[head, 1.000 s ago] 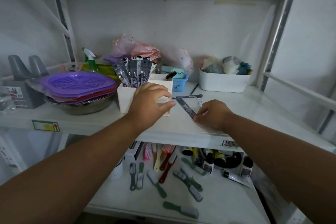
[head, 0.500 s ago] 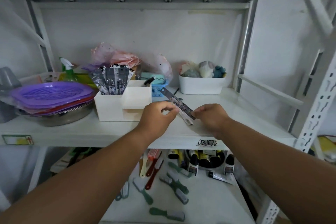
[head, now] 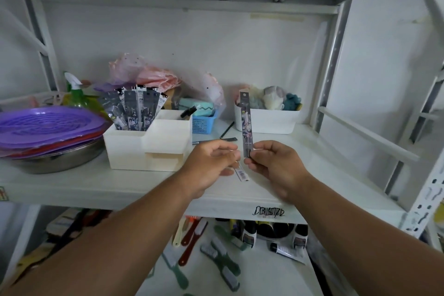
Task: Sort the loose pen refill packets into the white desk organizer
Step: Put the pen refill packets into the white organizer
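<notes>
The white desk organizer (head: 144, 151) stands on the shelf (head: 72, 187), left of my hands. Several dark pen refill packets (head: 134, 108) stand fanned in its rear left compartment. My right hand (head: 274, 166) pinches the lower end of one dark refill packet (head: 246, 122), held upright. My left hand (head: 211, 163) is close beside it with curled fingers, and the pale end of a second packet (head: 241, 174) sticks out below them. Another packet (head: 228, 139) lies flat on the shelf behind my left hand.
A steel bowl (head: 60, 161) under purple lids (head: 48, 125) sits left of the organizer. A blue basket (head: 203, 124), pink bags and a white bin (head: 271, 120) line the back. Brushes (head: 216, 259) and bottles lie on the lower shelf. A metal post (head: 432, 187) stands at the right.
My right hand lifted a packet off the shelf and turned it from slanted to upright. My left hand left the organizer and came to the packets. The view shifted right.
</notes>
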